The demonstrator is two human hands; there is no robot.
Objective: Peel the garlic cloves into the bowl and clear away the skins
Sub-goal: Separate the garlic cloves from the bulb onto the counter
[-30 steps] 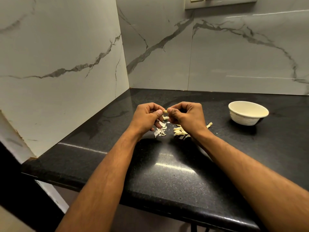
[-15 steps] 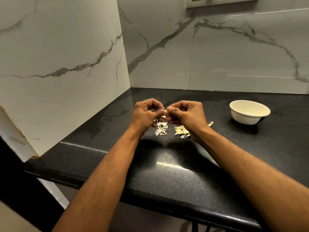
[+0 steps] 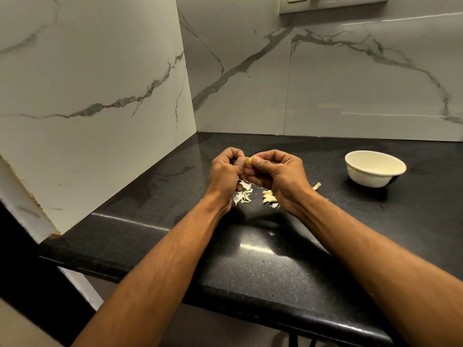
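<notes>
My left hand (image 3: 225,175) and my right hand (image 3: 278,176) meet above the black counter, and both pinch one small pale garlic clove (image 3: 248,160) between thumbs and fingertips. Only the clove's tip shows between the thumbs. Under the hands lie white garlic skins (image 3: 242,195) and a small heap of pale garlic pieces (image 3: 269,196), partly hidden by my right wrist. One more pale piece (image 3: 317,186) lies just right of the wrist. A cream bowl (image 3: 374,169) stands to the right, apart from the hands; I cannot see anything inside it.
The black granite counter (image 3: 250,259) ends in a rounded front edge near me. Marble-patterned walls close off the left side (image 3: 87,96) and the back. A switch plate (image 3: 333,3) sits high on the back wall.
Both hands have stayed together on the clove, with only small finger shifts. The view has shifted slightly.
</notes>
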